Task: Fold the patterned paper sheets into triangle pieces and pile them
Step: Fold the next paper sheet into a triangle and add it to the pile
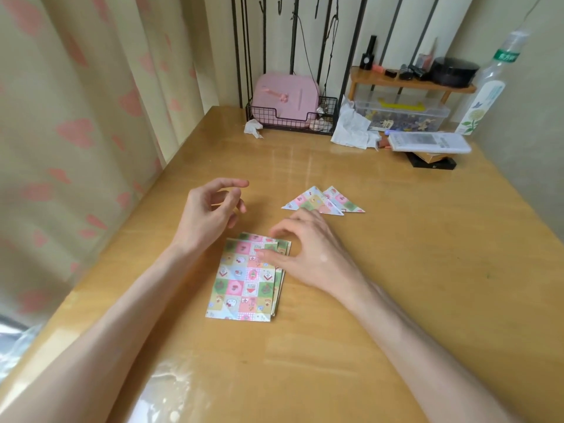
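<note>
Patterned paper sheets [244,285] lie in a slightly fanned stack at the centre of the frame, flat on the wooden surface [396,270]. The right grip [311,254] sits at the stack's far right corner: its thumb [265,254] lies on the top sheet and its other fingers arch over the far edge, but I cannot tell whether it actually pinches the sheet or only touches it. The left grip [210,209] hovers just up and left of the stack, released, fingers loosely curled around nothing.

Just above the right grip, two folded triangle pieces [323,203] overlap on the surface, points toward the top of the frame.

Along the upper edge stand a black wire basket [293,123] holding a pink case [287,96], crumpled tissue [253,128], a clear plastic box [403,112] under a small wooden shelf [412,82], and a tall bottle [485,99] at upper right. A heart-print curtain [76,117] fills the left side.
</note>
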